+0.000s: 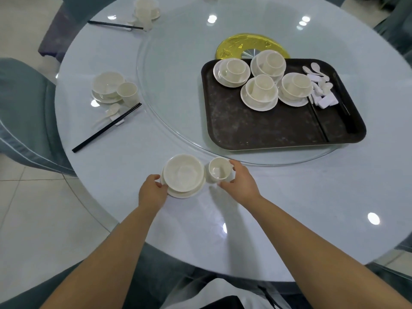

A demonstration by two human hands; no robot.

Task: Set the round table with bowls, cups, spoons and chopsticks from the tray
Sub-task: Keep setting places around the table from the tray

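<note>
Cream cup (219,170) just nearside of the dark tray (267,130), gripped by right hand (239,182) fingers, left hand (152,192) fingers pinching the saucer (185,194) under the bowl (183,172) beside it

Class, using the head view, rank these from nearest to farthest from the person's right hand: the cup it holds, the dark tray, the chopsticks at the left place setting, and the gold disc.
From the right hand:
1. Cup, in its fingers.
2. Dark tray, ahead on the glass turntable.
3. Chopsticks, far left.
4. Gold disc, beyond the tray.
</note>
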